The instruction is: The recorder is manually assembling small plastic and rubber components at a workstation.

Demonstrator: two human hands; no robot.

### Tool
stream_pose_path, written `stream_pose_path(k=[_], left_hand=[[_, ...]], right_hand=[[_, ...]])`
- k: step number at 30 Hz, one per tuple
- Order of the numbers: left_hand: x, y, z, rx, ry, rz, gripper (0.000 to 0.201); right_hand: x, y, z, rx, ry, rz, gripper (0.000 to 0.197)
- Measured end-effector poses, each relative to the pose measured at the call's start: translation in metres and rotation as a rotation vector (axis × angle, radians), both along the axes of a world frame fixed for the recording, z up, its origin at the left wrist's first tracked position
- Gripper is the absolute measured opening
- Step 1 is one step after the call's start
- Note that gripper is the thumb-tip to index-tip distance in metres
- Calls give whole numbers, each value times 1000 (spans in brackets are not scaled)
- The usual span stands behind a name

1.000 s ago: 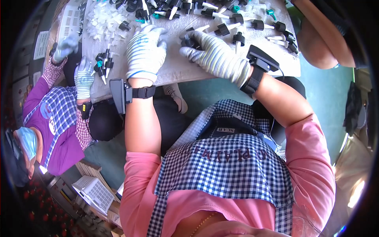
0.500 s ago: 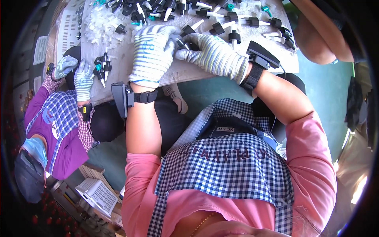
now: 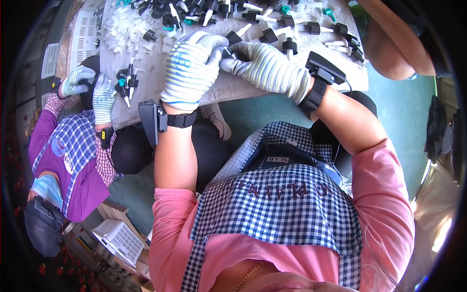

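My left hand (image 3: 191,70) and my right hand (image 3: 271,68), both in striped white gloves, meet above the table's near edge. Between their fingertips is a small black pump cap (image 3: 228,53), mostly hidden by the gloves. The left fingers curl round one end of it, and the right thumb and fingers pinch the other. Just beyond my hands lie black caps with white tubes, such as this pump cap (image 3: 268,35) and this upright one (image 3: 290,46).
Clear plastic pieces (image 3: 127,31) heap at the table's (image 3: 141,97) far left. Several black and green pump parts (image 3: 127,82) lie by its left edge, near a co-worker's gloved hands (image 3: 103,100). Another person's bare arm (image 3: 396,29) is at the right. A white crate (image 3: 119,241) stands low at left.
Both my hands have shifted slightly to the right, with the black cap still between them. The left glove has rolled a little. The co-worker's head and hands have moved slightly.
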State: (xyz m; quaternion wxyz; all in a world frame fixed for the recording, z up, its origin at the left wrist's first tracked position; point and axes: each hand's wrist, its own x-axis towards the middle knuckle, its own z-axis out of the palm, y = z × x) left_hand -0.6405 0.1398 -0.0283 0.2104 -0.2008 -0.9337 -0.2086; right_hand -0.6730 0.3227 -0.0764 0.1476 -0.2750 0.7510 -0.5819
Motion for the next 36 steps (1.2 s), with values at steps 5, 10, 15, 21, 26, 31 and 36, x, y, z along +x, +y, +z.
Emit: stream_pose_path(k=[5,10,15,21,26,31,36], left_hand=[[-2,-2,2,49,-60,-30,22],[14,6,9,865,-343,148,21],[8,22,9,299,-287,-78,32],[18,41,0,-121,-355,-12,37],[11,57,-2,-214,-398,86,42],[14,60,-4,-150,-339,78,49],[13,61,-6,-66,-357,133,49]], right_hand=[[3,0,-5,23,30,-2,47],[9,1,13,182,273,143,42],[26,-9,2,190,299,189,33],[31,-5,-53,-51,565,164,24],[37,6,-53,24,315,274,29],[37,3,-62,56,221,365,41],[41,4,-63,-5,178,330,35]])
